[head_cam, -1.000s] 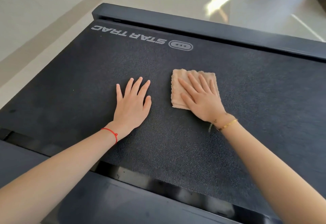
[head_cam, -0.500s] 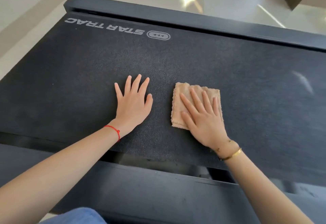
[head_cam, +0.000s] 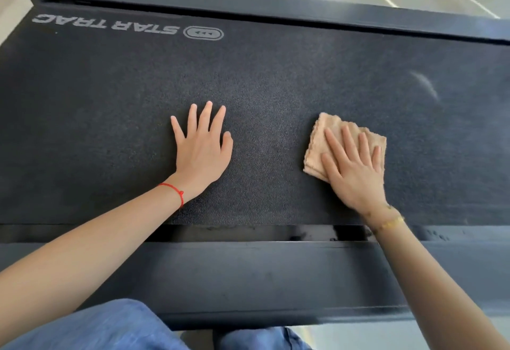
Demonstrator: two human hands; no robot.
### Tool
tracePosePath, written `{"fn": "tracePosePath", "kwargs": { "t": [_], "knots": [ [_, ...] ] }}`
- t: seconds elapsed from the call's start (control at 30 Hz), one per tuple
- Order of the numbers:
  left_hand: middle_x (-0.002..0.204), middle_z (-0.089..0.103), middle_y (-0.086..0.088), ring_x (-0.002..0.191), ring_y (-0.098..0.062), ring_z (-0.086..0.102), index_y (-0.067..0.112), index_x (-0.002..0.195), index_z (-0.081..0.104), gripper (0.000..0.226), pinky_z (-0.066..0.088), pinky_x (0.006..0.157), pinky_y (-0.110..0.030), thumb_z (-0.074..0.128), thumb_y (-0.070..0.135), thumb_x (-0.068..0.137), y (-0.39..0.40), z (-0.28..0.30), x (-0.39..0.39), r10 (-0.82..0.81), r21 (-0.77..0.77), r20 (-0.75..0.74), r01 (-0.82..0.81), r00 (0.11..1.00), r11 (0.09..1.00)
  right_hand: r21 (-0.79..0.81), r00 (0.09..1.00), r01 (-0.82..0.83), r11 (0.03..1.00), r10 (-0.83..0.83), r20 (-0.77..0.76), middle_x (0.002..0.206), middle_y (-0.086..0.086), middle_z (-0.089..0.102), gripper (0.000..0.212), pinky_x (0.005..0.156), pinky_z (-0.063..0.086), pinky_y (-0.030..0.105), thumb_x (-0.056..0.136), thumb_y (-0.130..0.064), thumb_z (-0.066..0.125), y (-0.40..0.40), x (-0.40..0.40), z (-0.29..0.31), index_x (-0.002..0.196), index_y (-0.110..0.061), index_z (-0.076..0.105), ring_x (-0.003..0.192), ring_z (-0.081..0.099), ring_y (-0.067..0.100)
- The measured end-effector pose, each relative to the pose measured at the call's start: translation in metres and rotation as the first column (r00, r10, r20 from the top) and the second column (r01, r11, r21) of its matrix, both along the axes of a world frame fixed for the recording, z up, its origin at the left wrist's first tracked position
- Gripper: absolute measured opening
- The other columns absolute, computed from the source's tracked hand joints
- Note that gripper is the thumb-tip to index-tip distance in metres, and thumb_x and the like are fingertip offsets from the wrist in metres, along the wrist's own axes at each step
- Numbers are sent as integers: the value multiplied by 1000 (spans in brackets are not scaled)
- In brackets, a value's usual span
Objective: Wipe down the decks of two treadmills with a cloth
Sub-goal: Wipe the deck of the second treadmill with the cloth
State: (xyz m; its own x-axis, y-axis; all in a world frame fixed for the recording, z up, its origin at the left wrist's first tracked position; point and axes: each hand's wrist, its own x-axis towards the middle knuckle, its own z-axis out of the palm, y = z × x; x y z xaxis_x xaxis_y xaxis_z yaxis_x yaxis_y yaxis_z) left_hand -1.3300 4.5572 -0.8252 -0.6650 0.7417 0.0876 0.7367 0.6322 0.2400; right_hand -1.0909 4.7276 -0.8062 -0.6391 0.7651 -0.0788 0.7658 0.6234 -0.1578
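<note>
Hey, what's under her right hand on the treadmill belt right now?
A folded tan cloth lies under the right hand, flat on the black belt. The straight fingers cover its near right part; the belt beneath the cloth is hidden.

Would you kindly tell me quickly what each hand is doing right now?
Left hand: open, flat on the treadmill belt, holding nothing.
Right hand: open, pressing the cloth flat.

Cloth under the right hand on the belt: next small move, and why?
Probably slide the cloth further right toward the pale smear. The right hand lies flat on the folded cloth, straight fingers pressing it onto the treadmill belt, while the left hand rests flat on the belt as a brace. The smear sits up and to the right of the cloth, apparently unwiped.
</note>
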Motion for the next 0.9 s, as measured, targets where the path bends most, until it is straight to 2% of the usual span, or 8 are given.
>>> {"fn": "tracePosePath", "kwargs": {
  "t": [0.07,0.13,0.23,0.33,0.4,0.57,0.77,0.9],
  "knots": [
    [165,14,-3,153,-28,3,25,158,18,57,1,119,-64,28,39,103,0,0,1,-1,1,-2,1,1000,1000,-4,999,32,999,-32,7,167,-6,3,55,121,-5,54,103,-50,24,4,-25,-2,156,-45,10,153,-4,29],
    [165,15,-3,153,-28,4,25,158,19,57,1,119,-64,28,39,103,0,0,1,-1,6,-1,1,1000,1000,-10,1000,-17,1000,17,11,167,-5,2,55,120,-6,55,104,-50,25,-2,-48,-2,156,-44,9,153,-5,30],
    [165,15,-2,153,-27,5,25,157,20,57,2,119,-63,30,39,103,-1,-1,0,2,13,-1,-2,1000,1000,1,980,-199,980,199,13,167,-7,2,56,121,-6,54,103,-53,23,-32,-63,-1,156,-44,9,153,-5,29],
    [165,16,-2,153,-25,5,27,157,21,56,2,119,-63,30,39,103,-2,-1,-2,2,13,2,-2,1000,1000,32,916,-401,916,400,23,166,-11,3,56,122,-3,53,101,-56,16,-63,-48,-2,156,-45,11,153,-4,28],
    [165,15,-2,153,-23,5,27,157,21,55,2,119,-63,29,38,103,-6,-2,-6,10,17,2,-10,1000,1000,22,883,-470,883,469,16,166,-14,3,56,122,-4,51,101,-57,14,-69,-34,-3,155,-46,10,154,-4,25],
    [166,13,-1,153,-21,3,30,157,18,56,0,119,-63,26,41,103,-22,-3,-17,58,7,6,-58,998,998,28,897,-442,896,442,8,166,-14,2,58,123,-7,46,99,-60,10,-46,-45,-3,155,-47,11,153,-5,22],
    [166,12,-1,154,-21,2,31,157,17,56,0,119,-65,27,42,103,-36,-2,-27,113,-15,1,-113,994,993,-15,957,-291,957,291,14,167,-6,-2,56,120,-10,52,103,-55,15,6,-143,-6,157,-43,7,153,-8,29],
    [166,11,0,154,-21,2,31,157,17,55,-1,118,-65,26,40,104,-50,-1,-40,178,-20,11,-178,984,984,8,919,-393,919,393,13,167,-4,-1,56,120,-9,55,103,-53,16,-15,-183,-8,157,-41,9,152,-6,32]
  ]
}}
